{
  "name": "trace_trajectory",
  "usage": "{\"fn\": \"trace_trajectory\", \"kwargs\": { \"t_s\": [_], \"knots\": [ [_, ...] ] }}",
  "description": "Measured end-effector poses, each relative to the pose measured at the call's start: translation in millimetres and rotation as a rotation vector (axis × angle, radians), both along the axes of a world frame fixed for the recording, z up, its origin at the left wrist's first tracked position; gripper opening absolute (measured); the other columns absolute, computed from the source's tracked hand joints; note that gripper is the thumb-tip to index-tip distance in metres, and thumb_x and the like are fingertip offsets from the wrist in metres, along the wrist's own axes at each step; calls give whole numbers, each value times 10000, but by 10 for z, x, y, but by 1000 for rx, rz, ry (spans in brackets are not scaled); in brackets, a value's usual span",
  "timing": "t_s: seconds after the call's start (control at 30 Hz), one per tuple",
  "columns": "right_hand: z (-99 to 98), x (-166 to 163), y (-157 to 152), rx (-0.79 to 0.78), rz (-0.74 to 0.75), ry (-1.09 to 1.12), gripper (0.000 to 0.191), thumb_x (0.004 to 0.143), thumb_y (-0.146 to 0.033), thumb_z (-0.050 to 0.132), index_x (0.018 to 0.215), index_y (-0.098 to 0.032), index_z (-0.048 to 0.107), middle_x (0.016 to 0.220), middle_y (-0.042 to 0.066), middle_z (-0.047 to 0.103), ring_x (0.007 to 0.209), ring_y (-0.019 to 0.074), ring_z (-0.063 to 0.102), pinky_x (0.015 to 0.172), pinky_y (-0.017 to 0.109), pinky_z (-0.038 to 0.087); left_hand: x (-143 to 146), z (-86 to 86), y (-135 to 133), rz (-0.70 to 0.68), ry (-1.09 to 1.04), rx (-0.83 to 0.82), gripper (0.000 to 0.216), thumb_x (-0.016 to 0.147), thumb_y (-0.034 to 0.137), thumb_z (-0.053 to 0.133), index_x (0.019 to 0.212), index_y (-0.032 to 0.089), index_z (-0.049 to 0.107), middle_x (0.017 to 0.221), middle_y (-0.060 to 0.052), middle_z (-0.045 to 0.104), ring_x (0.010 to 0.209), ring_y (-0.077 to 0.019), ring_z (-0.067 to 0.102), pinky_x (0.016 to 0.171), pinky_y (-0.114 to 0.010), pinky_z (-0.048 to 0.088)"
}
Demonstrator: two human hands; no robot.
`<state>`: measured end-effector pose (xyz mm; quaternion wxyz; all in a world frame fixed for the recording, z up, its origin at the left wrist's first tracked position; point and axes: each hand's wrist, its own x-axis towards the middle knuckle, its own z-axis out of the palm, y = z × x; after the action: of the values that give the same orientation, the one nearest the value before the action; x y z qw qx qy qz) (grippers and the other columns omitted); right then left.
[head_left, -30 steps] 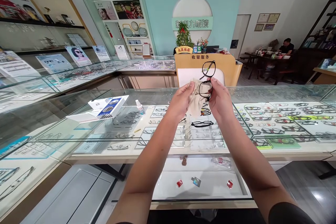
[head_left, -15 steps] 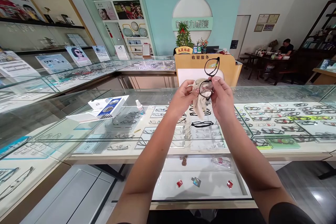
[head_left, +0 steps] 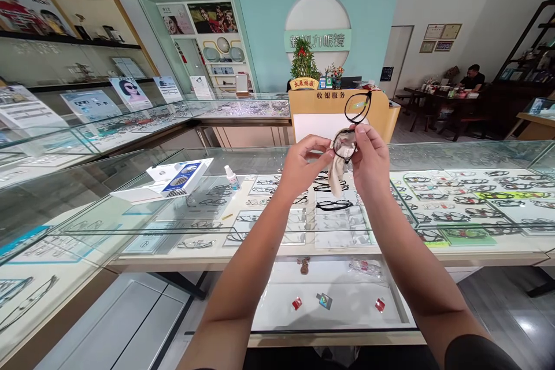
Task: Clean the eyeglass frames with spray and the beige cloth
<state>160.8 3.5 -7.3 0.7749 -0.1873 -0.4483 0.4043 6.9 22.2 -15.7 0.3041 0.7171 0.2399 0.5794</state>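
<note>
A pair of black-rimmed eyeglasses (head_left: 357, 108) is held up above the glass counter, tilted so one lens sits over the other. My right hand (head_left: 372, 156) is closed on the frame near the bridge. My left hand (head_left: 306, 163) pinches a beige cleaning cloth (head_left: 336, 176) at the edge of the lower lens; the cloth shows through that lens and hangs below it. The upper lens carries a greenish-yellow mark or reflection. Part of the cloth is hidden behind the glasses and my right fingers.
A glass display case (head_left: 260, 237) with rows of eyeglasses spans the space below my hands. On it are a white spray bottle (head_left: 232, 178) and an open white-and-blue box (head_left: 180, 178). An open drawer (head_left: 338, 324) holds small packets. A person (head_left: 472, 78) sits far right.
The eyeglasses and my right hand have shifted slightly right. My left hand has moved a little right along the lower lens, with the cloth now bunched closer behind it.
</note>
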Motion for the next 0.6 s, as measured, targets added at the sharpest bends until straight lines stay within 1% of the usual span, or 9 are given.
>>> {"fn": "trace_trajectory", "kwargs": {
  "t_s": [0.1,0.2,0.37,0.43,0.5,0.53,0.6],
  "knots": [
    [-12,16,21,13,-16,-21,331,844,-559,879,911,-269,736,880,-24,710,761,128,655,694,256,548,1,-29,51,-75,-27,-28,178,892,374,816,985,223,812,990,-48,775,944,-178,706,862,-306,562],
    [-16,32,20,13,-6,-51,312,876,-556,849,929,-271,734,894,-20,716,776,136,665,706,268,546,-2,-48,100,-116,-43,8,168,886,385,834,978,246,849,998,-51,775,947,-184,709,851,-317,565],
    [-5,13,-21,-41,92,-17,340,827,-550,886,921,-254,748,857,-20,704,740,127,651,676,254,541,2,-61,126,-209,-18,16,191,889,447,845,941,265,875,1001,-66,754,956,-193,693,851,-338,571],
    [-2,-7,-36,-75,102,-15,359,809,-559,890,909,-250,738,862,-18,701,743,130,648,660,249,541,-1,-61,120,-255,-8,4,216,905,475,827,986,283,884,1034,-68,738,948,-190,689,851,-343,577],
    [-3,-26,-43,-84,101,-11,356,815,-555,882,894,-249,717,866,-19,696,747,130,647,664,250,546,-9,-53,104,-274,53,-7,248,952,488,769,1072,303,884,1082,-74,719,946,-192,684,856,-356,589],
    [-5,-33,-42,-86,103,-8,347,823,-548,875,893,-250,711,861,-18,693,750,132,652,674,254,553,-12,-47,93,-269,98,-2,260,981,478,732,1118,313,878,1105,-77,713,964,-197,684,884,-372,593],
    [-11,-43,-34,-96,101,4,323,840,-533,860,895,-253,710,841,-16,689,759,141,665,695,265,563,-14,-36,70,-255,188,29,276,1025,432,668,1194,329,861,1158,-81,718,1067,-221,687,1009,-420,575]
  ]
}}
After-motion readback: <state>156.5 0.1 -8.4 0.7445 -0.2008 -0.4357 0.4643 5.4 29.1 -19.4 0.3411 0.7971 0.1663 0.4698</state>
